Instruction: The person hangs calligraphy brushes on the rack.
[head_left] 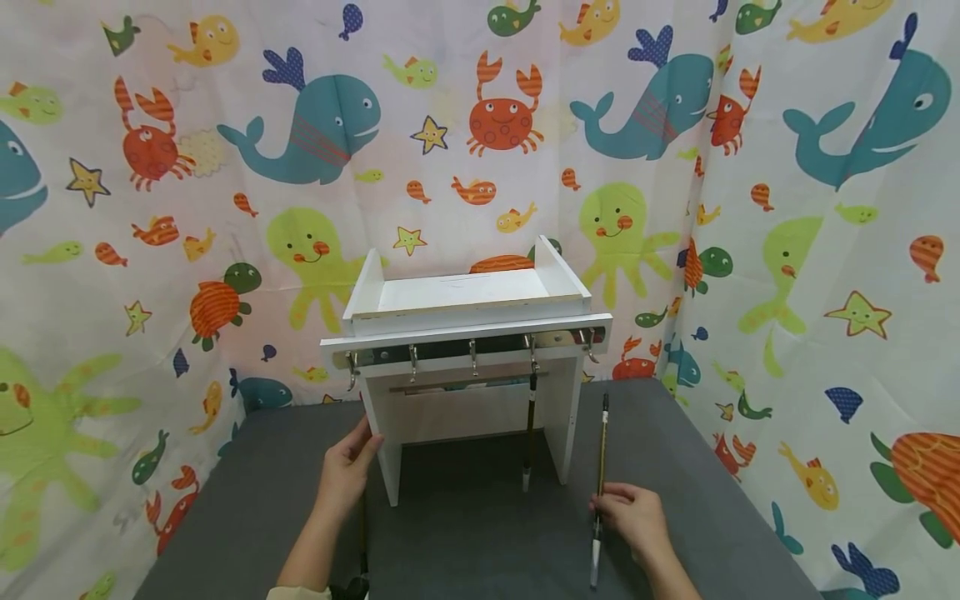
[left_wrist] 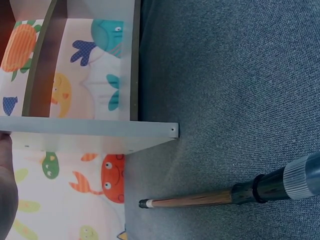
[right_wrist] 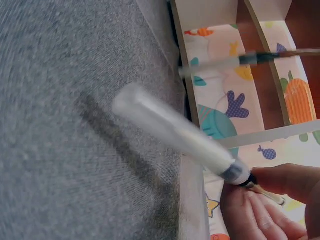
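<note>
A white shelf rack (head_left: 378, 450) with a row of metal hooks (head_left: 413, 364) along its front stands on the dark grey tabletop. My left hand (head_left: 347, 468) holds the rack's left side panel, thumb on its front edge; the left wrist view shows only part of this hand (left_wrist: 7, 185). At right, my right hand (head_left: 633, 517) pinches a slim writing brush (head_left: 602, 450) upright, its capped tip down. In the right wrist view the brush's whitish cap (right_wrist: 170, 132) points away from the fingers. A similar brush (head_left: 529, 433) hangs from a hook near the rack's right side.
Another brush (left_wrist: 195, 200) lies on the tabletop (left_wrist: 240, 90) beside the rack's left side, partly visible by my left forearm. A curtain (head_left: 450, 75) printed with sea animals rises behind and along both sides of the table.
</note>
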